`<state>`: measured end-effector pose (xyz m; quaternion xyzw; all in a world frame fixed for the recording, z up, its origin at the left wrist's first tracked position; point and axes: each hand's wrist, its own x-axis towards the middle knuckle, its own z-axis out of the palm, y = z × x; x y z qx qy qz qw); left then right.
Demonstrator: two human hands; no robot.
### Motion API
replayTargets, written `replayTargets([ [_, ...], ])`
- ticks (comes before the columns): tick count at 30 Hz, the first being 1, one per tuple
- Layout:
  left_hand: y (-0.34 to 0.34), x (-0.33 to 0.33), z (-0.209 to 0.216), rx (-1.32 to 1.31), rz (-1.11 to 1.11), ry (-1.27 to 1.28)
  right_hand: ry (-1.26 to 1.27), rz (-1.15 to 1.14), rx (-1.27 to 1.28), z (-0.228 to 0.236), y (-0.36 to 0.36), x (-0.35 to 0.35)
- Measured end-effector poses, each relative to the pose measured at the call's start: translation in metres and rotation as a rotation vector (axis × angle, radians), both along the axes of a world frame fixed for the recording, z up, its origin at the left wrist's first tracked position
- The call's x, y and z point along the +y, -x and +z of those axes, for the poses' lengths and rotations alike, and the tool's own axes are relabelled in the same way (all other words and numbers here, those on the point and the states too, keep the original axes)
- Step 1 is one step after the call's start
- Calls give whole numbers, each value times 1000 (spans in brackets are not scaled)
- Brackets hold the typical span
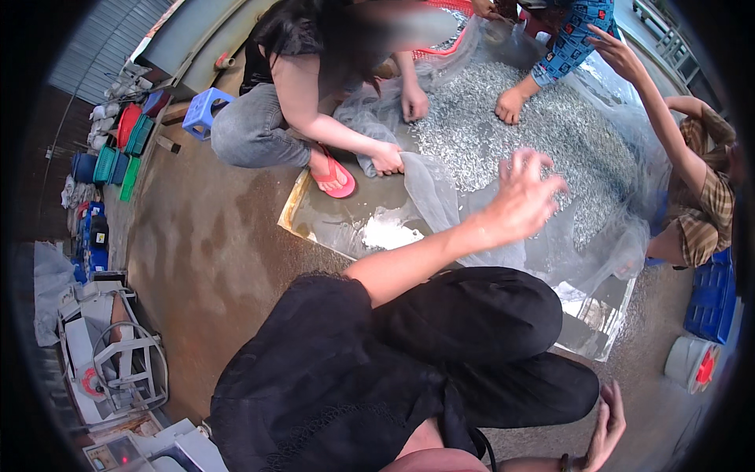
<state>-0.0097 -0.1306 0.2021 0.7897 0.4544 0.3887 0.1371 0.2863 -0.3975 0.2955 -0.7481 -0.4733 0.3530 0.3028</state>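
A broad heap of tiny silvery fish [582, 149] lies spread on a pale mesh net [431, 189], over a wet, light-edged board [338, 224] on the ground. My left hand [523, 197] hovers above the near side of the heap, fingers apart and a little curled, slightly blurred, with nothing seen in it. Down beside my bent knee, my right hand [605, 429] is held off to the right with its fingers stretched out and nothing visible in them. A co-worker's hand [387, 159] grips the net's left edge.
Three people crouch round the heap: one in pink sandals [340, 181], one in a blue patterned sleeve [578, 39], one in plaid. A red basket [452, 49] stands behind. Blue crates [712, 299] and a white bucket [684, 363] are at right; a blue stool [206, 114] and machine frame [118, 354] at left.
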Motion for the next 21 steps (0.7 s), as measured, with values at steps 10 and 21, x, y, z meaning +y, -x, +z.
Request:
replayTargets([
  [10,-58,-82,68,-290,-600,-149,92,-51,-245,32,20,-14],
  [21,-66,-22,32,510,-613,12,-77,-89,-737,-9,-7,-56],
])
